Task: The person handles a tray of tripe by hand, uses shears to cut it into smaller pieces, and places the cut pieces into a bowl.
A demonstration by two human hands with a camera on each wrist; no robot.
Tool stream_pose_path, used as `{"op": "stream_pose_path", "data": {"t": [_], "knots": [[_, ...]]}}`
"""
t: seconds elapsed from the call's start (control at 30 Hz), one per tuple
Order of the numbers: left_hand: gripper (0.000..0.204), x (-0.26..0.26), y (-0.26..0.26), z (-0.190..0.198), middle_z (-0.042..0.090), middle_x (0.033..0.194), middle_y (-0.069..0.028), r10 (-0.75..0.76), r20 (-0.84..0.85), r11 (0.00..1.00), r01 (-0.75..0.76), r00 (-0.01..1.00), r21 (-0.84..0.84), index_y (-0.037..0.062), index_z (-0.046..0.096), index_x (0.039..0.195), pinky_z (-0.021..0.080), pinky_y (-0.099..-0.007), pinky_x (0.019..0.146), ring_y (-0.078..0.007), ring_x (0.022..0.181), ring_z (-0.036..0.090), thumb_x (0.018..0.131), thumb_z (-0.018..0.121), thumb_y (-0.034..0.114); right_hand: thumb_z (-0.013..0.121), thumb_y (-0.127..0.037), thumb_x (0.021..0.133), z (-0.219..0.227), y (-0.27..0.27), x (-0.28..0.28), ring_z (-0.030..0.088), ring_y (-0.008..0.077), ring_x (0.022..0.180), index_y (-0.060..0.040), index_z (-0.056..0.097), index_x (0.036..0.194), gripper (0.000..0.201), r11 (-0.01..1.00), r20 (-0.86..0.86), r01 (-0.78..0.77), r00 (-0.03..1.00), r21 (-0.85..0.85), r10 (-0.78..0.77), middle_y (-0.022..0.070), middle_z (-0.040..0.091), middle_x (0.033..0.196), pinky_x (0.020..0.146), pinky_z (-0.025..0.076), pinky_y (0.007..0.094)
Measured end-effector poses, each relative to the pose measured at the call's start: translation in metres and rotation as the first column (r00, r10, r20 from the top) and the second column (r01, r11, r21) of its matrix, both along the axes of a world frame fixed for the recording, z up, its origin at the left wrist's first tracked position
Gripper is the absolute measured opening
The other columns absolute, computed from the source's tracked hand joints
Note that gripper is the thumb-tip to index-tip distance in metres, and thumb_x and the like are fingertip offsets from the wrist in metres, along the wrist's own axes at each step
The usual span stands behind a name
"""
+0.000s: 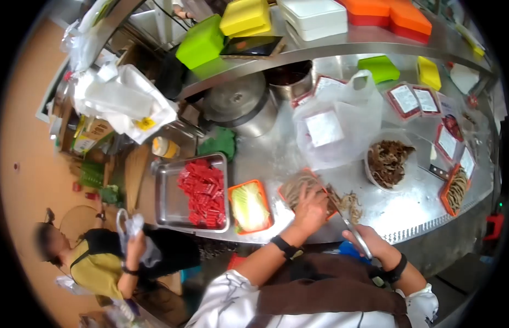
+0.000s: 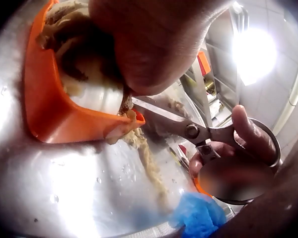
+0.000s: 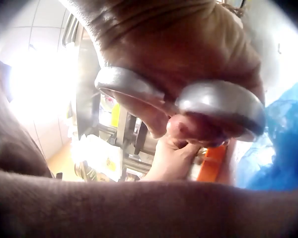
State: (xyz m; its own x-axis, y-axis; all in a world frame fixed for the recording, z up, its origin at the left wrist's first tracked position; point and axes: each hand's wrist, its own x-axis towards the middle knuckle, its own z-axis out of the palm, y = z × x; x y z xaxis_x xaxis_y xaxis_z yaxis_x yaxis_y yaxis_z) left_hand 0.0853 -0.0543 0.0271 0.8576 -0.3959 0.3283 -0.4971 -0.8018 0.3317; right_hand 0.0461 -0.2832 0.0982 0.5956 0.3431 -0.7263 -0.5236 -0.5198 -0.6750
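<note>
Metal scissors [image 1: 357,236] are held in the right hand [image 1: 374,243], with thumb and fingers through the handle loops [image 3: 221,106]. In the left wrist view their blades [image 2: 159,113] reach to the corner of an orange tray [image 2: 74,116], beside some stringy brownish food [image 2: 146,158]. The left hand [image 1: 310,210] lies over the food [image 1: 298,188] in that tray, fingers spread on top of it. In the head view, loose strands [image 1: 350,208] lie on the metal table just right of the tray.
Left of the tray are an orange tray of cabbage [image 1: 249,205] and a steel pan of red packets [image 1: 202,194]. Beyond stand a lidded pot [image 1: 238,101] and a plastic bag [image 1: 342,126]; a bowl of brown food [image 1: 390,164] is at right. Another person [image 1: 101,268] is at left.
</note>
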Motion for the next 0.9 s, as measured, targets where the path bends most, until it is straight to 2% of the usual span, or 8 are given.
{"op": "stream_pose_path", "data": {"t": [0.07, 0.1, 0.17, 0.4, 0.5, 0.73, 0.83, 0.9], "knots": [[0.017, 0.001, 0.0, 0.004, 0.071, 0.107, -0.006, 0.013, 0.01, 1.0, -0.013, 1.0, 0.001, 0.0046, 0.075, 0.09, 0.028, -0.0624, 0.116, -0.0301, 0.127, 0.055, 0.077, 0.066, 0.01, 0.065, -0.057, 0.095, 0.003, -0.003, 0.001, 0.063, 0.0202, 0.056, 0.0001, 0.066, 0.095, 0.057, 0.998, 0.03, -0.033, 0.999, -0.052, 0.035, 0.01, 0.063, 0.066, 0.053, 0.05, 0.0362], [0.024, 0.002, -0.002, 0.008, 0.068, 0.101, -0.0078, 0.006, 0.036, 1.0, -0.004, 0.999, -0.029, 0.0011, 0.073, 0.089, 0.031, -0.0603, 0.116, -0.0302, 0.123, 0.056, 0.068, 0.069, 0.012, 0.065, -0.058, 0.094, 0.002, -0.003, 0.004, 0.066, 0.027, 0.064, 0.0006, 0.066, 0.096, 0.059, 0.994, 0.083, -0.078, 0.993, -0.081, 0.085, 0.0145, 0.066, 0.071, 0.06, 0.051, 0.0403], [0.023, 0.004, -0.003, 0.005, 0.068, 0.1, -0.0078, 0.002, 0.056, 0.999, 0.001, 0.998, -0.049, 0.0012, 0.073, 0.089, 0.032, -0.06, 0.115, -0.0302, 0.122, 0.056, 0.068, 0.069, 0.011, 0.067, -0.061, 0.09, -0.006, -0.004, 0.004, 0.067, 0.0449, 0.085, 0.0017, 0.066, 0.1, 0.064, 0.976, 0.179, -0.134, 0.97, -0.169, 0.164, 0.0255, 0.069, 0.087, 0.077, 0.051, 0.0494], [0.017, 0.001, -0.003, 0.009, 0.068, 0.097, -0.0092, 0.052, 0.092, 0.996, -0.045, 0.994, -0.073, 0.0004, 0.073, 0.086, 0.033, -0.0566, 0.115, -0.0306, 0.12, 0.057, 0.072, 0.065, 0.008, 0.072, -0.061, 0.085, -0.003, -0.008, -0.002, 0.068, 0.0466, 0.088, -0.0014, 0.066, 0.108, 0.064, 0.95, 0.386, -0.145, 0.889, -0.275, 0.247, 0.0262, 0.069, 0.089, 0.076, 0.053, 0.0498], [0.011, 0.002, 0.0, 0.01, 0.069, 0.099, -0.0089, 0.029, 0.014, 1.0, -0.029, 0.999, 0.0, 0.003, 0.074, 0.085, 0.03, -0.062, 0.115, -0.0331, 0.123, 0.057, 0.079, 0.068, 0.009, 0.073, -0.06, 0.084, 0.002, -0.011, -0.002, 0.068, 0.0465, 0.088, -0.0026, 0.066, 0.111, 0.064, 0.961, 0.414, -0.116, 0.884, -0.252, 0.216, 0.0256, 0.07, 0.089, 0.075, 0.053, 0.0499], [0.009, 0.002, 0.0, 0.007, 0.071, 0.101, -0.0076, 0.011, 0.028, 0.999, -0.01, 1.0, -0.032, 0.004, 0.073, 0.083, 0.03, -0.0618, 0.116, -0.0329, 0.124, 0.057, 0.077, 0.069, 0.008, 0.073, -0.061, 0.086, 0.014, -0.039, -0.009, 0.069, 0.0436, 0.09, -0.0033, 0.067, 0.119, 0.067, 0.972, 0.422, -0.168, 0.879, -0.163, 0.222, 0.0253, 0.071, 0.092, 0.078, 0.053, 0.0471], [0.008, 0.002, 0.0, 0.004, 0.071, 0.102, -0.0067, 0.019, 0.036, 1.0, -0.019, 0.999, 0.005, 0.0048, 0.073, 0.083, 0.029, -0.0621, 0.116, -0.0325, 0.124, 0.057, 0.078, 0.068, 0.008, 0.076, -0.059, 0.085, 0.023, -0.048, -0.004, 0.069, 0.0369, 0.082, -0.0018, 0.069, 0.112, 0.063, 0.974, 0.197, -0.198, 0.956, -0.11, 0.216, 0.0212, 0.07, 0.087, 0.075, 0.053, 0.0428], [0.009, 0.002, 0.001, 0.005, 0.071, 0.102, -0.0055, 0.019, 0.02, 1.0, -0.019, 1.0, 0.012, 0.0058, 0.074, 0.085, 0.03, -0.0623, 0.115, -0.0316, 0.124, 0.057, 0.078, 0.068, 0.008, 0.076, -0.057, 0.085, 0.018, -0.042, -0.006, 0.069, 0.0359, 0.081, -0.0019, 0.069, 0.112, 0.062, 0.984, 0.236, -0.147, 0.957, -0.104, 0.168, 0.0207, 0.07, 0.086, 0.074, 0.053, 0.0425]]}}
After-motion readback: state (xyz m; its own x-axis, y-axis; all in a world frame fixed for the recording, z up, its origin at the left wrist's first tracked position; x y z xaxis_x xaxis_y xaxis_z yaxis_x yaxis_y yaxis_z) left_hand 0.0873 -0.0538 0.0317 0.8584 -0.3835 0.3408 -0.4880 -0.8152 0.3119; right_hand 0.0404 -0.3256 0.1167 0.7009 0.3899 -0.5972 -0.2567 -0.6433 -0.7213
